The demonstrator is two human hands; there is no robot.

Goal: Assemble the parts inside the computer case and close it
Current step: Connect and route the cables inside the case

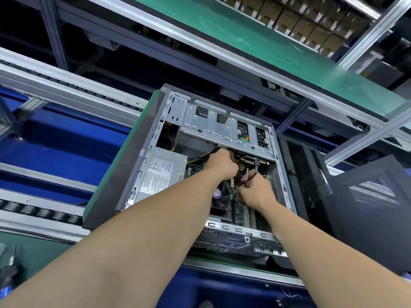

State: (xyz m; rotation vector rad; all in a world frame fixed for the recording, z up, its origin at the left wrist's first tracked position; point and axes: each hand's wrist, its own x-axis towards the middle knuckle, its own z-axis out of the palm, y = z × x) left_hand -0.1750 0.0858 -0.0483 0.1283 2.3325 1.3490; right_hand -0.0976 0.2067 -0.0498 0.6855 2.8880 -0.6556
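The left hand (220, 163) is reaching deep into the case (145, 162), its fingers curling down around a bunch of dark cables (240, 166) just under the edge of the drive cage (222, 127); the right hand (255, 190) is working just beside it, fingers folded tight and pinching a red cable (246, 180) that is looping up between the two hands.

The case is lying on its side with the open face up and its slotted rear wall toward the person; it is holding a grey power supply (163, 174) in the left corner, a fan (222, 197) with a purple label under the left wrist, a green board (241, 213) under the right wrist, and the silver cage spanning the far end; thin yellow wires (172, 138) are trailing down beside the cage into the supply's corner.

The case is sitting on a dark tray (111, 185) with a green edge, between conveyor rails (66, 85); a black side panel (373, 203) with a perforated vent is leaning just to the right, apart from the case; a green belt (222, 41) is running overhead, with brown boxes (311, 23) stacked beyond it.
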